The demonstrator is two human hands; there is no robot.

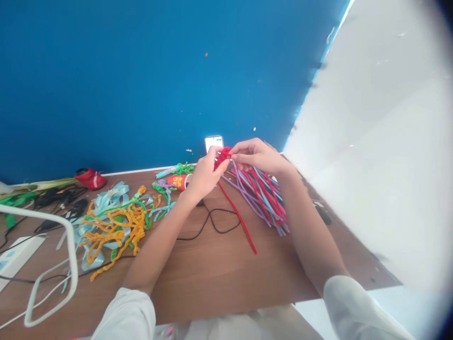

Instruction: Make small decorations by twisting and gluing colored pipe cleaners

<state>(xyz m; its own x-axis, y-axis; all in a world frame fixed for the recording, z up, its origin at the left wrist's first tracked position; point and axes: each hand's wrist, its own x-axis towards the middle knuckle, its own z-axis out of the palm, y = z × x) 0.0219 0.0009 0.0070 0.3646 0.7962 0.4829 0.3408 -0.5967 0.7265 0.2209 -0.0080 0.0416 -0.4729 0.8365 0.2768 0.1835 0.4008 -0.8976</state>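
Observation:
Between both hands, above the table's far part, is a small coiled piece of red pipe cleaner. My left hand is closed on it from the left, thumb and fingers pinching. From the right, my right hand pinches its edge with thumb and forefinger. A long straight red stem slants down toward the table below my hands; whether it joins the coil is hidden. Under my right hand lies a bundle of red, purple and blue pipe cleaners. Behind my hands a phone with a lit screen leans at the wall.
Orange pipe-cleaner pieces and pale blue ribbon lie at left. A red paper cup rests on its side. A black cable loops mid-table. A white frame, a power strip and a red shoe-like item are farther left.

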